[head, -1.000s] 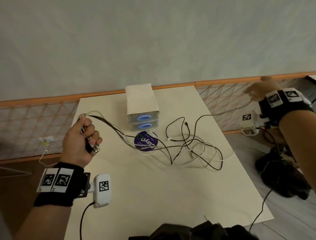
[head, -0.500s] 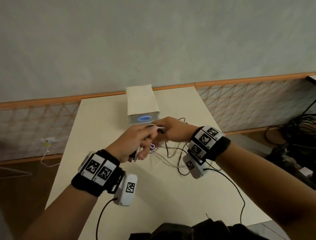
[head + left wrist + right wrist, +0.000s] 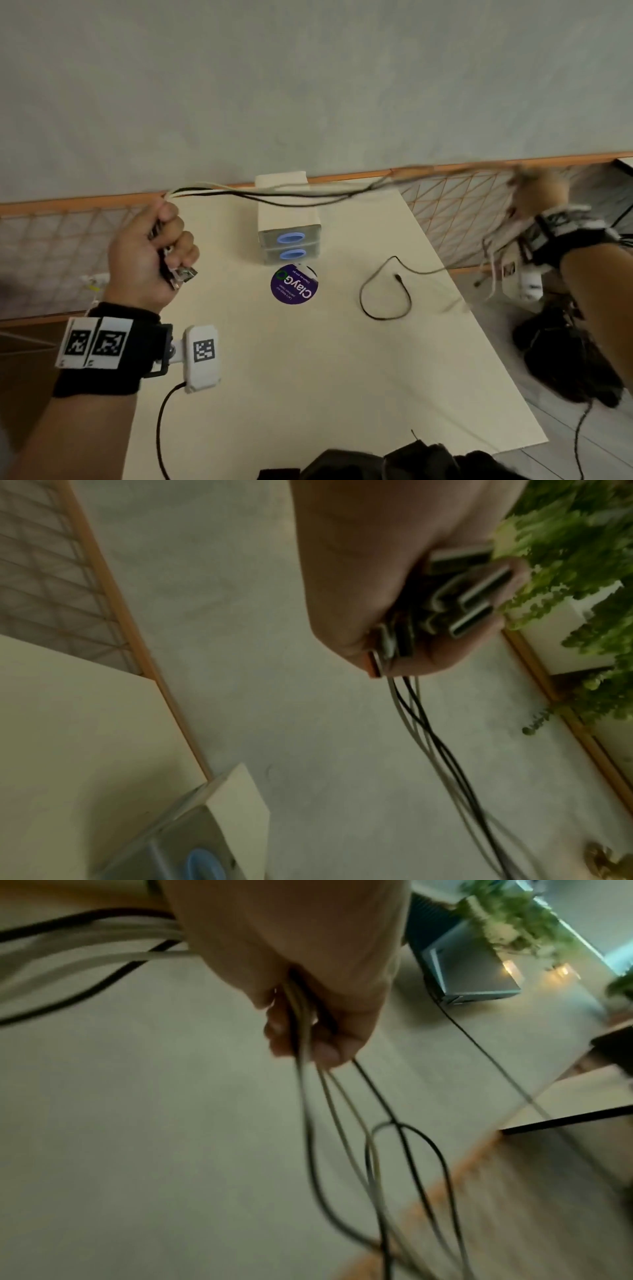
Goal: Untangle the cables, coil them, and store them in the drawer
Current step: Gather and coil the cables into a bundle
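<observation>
Looks like the untangling step: cables point(image 3: 281, 197) hang stretched above the drawers point(image 3: 289, 219), left hand point(image 3: 150, 250) fisted round the plug ends to the drawers' left, right hand point(image 3: 539, 197) far right, fingers curled on the strands. Next I'd guess coiling. Right hand's blurry; one loose lead point(image 3: 385, 294) trails off the table.

cables point(image 3: 281, 197): black+white bundle stretched taut mid-air above table | drawer point(image 3: 290, 236): small two-tier unit, shut
</observation>
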Tool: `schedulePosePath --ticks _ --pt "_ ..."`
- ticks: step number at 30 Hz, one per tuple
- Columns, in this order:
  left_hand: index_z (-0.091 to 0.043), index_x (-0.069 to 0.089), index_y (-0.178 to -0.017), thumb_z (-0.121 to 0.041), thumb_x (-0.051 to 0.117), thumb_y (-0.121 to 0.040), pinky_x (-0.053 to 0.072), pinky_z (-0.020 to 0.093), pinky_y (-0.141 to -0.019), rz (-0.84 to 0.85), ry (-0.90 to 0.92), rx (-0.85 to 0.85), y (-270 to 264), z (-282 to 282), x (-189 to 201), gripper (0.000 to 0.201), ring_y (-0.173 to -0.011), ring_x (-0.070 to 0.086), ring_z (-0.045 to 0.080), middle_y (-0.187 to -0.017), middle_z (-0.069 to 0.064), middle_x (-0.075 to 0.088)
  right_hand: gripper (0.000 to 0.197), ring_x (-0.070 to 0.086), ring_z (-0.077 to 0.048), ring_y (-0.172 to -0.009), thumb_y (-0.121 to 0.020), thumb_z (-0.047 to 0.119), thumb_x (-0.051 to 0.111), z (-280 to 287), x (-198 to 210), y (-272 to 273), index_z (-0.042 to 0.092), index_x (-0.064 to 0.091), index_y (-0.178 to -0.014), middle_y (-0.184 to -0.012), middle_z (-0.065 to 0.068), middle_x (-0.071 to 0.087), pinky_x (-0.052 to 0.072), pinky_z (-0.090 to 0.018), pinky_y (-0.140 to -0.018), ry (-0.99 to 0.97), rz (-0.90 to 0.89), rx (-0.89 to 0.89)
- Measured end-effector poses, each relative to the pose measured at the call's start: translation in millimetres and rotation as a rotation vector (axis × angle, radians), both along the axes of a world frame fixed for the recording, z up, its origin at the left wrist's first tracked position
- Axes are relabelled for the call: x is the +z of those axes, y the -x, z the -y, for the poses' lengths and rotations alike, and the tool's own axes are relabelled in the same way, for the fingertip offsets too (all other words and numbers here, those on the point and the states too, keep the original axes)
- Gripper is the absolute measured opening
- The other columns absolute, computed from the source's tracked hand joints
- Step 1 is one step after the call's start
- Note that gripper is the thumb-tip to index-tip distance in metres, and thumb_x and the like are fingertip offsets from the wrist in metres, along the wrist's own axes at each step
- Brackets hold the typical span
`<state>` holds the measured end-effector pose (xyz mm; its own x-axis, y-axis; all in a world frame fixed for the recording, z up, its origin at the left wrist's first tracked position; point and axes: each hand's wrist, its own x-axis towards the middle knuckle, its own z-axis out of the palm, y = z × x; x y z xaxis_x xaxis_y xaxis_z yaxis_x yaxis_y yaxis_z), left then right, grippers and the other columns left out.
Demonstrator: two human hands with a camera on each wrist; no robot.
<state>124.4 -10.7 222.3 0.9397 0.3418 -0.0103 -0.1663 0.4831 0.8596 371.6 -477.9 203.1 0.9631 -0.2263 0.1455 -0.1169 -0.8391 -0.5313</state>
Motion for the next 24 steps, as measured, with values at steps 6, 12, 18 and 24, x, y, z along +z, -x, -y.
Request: schedulePosePath --ticks 6,12,18,24 --pt "-0.023 0.041 -0.064 -0.034 0.032 -0.100 0.026 0.017 -0.035 -0.058 -0.028 -0.066 -6.0 15.1 -14.3 0.039 -0.026 0.027 0.006 -0.037 -0.008 0.028 0.053 0.056 -0.041 -0.082 -0.096 0.049 0.034 -36.1 88.0 13.7 0.001 0.057 -0.089 -0.087 -0.027 0.062 0.022 -0.032 -0.060 0.026 0.603 -0.105" --pt "-0.018 0.043 -0.067 -0.032 0.036 -0.098 0.025 0.017 -0.034 -0.109 -0.154 -0.191 -4.4 41.8 -14.8 0.034 -0.025 0.027 0.008 -0.041 -0.009 0.027 0.017 0.060 -0.030 -0.086 -0.087 0.030 0.061 -64.1 -11.4 27.7 0.014 0.062 -0.088 -0.104 -0.017 0.066 0.048 -0.036 -0.074 0.626 -0.251 0.438" --pt "-0.015 0.043 -0.072 -0.031 0.038 -0.099 0.025 0.015 -0.034 -0.207 -0.395 -0.385 -10.3 72.2 -20.2 0.032 -0.027 0.025 0.009 -0.048 -0.005 0.025 0.102 0.021 -0.021 -0.141 -0.066 0.048 0.081 -137.0 -34.1 83.5 0.039 0.019 -0.146 -0.156 0.002 0.014 0.024 -0.044 -0.115 0.229 -0.476 0.902" --pt "-0.014 0.045 -0.072 -0.032 0.043 -0.099 0.025 0.015 -0.036 -0.130 -0.511 -0.542 -13.0 95.5 -6.2 0.032 -0.026 0.025 0.011 -0.048 -0.002 0.023 0.068 0.061 -0.005 -0.107 -0.074 0.004 0.076 -226.9 10.4 130.4 0.022 0.045 -0.133 -0.121 -0.007 0.061 0.049 -0.017 -0.088 -0.452 -0.473 1.301"
